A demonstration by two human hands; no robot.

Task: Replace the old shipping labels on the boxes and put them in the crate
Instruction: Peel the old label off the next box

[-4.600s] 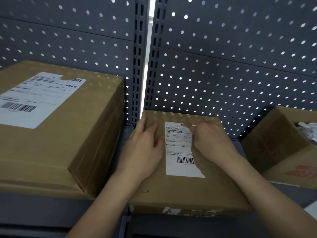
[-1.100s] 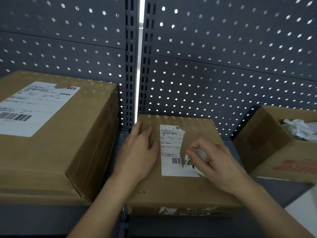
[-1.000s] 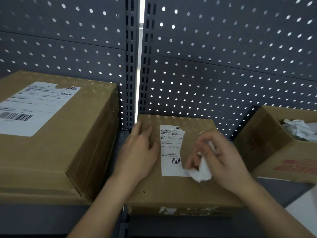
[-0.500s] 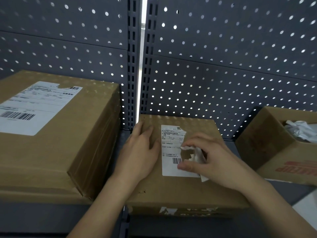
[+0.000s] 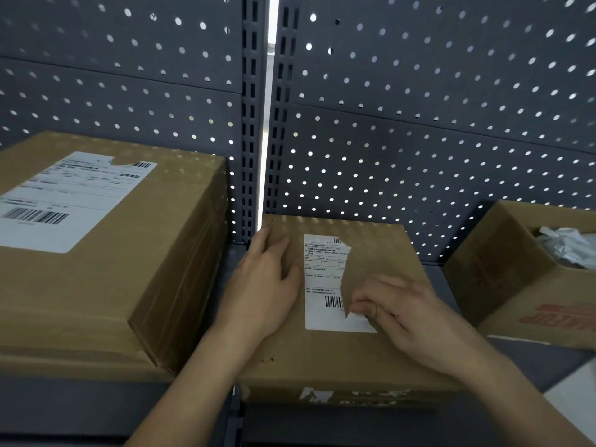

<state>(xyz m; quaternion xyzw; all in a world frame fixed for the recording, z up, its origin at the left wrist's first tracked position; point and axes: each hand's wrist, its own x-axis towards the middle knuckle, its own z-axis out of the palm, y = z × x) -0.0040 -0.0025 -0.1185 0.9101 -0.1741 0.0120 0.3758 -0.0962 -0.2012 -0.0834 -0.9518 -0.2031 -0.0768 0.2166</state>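
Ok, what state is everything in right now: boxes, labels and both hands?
Small box: closed, lying flat.
Old label: right part torn away, the rest stuck down.
Left hand: open, pressing flat on the small box.
Right hand: pinching the old label's torn edge.
Large box: closed.
Big label: stuck on the large box, notch missing at its top edge.
Open box: top open, crumpled paper inside.

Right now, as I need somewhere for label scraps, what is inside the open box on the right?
The open box holds crumpled white paper near its top. Its front wall and the frame edge hide whatever lies deeper.
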